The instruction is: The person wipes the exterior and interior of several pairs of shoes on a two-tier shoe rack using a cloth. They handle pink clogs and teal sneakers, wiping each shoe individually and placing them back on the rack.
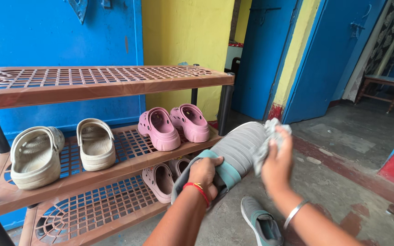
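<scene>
Brown plastic shoe rack (115, 86), three slatted shelves. Middle shelf, left end: pair of beige clogs (35, 157). Middle shelf, right end: pair of pink clogs (160, 127). Bottom shelf, right part: second pink pair (160, 182), partly hidden. Just off rack's right front corner: left hand (204, 175), fingers closed around heel of grey slip-on shoe (238, 148), held in air, sole up. Right hand (277, 164), fingers closed on grey cloth (270, 136), pressed to shoe's toe end. Below on concrete floor (343, 191): matching grey shoe (263, 223).
</scene>
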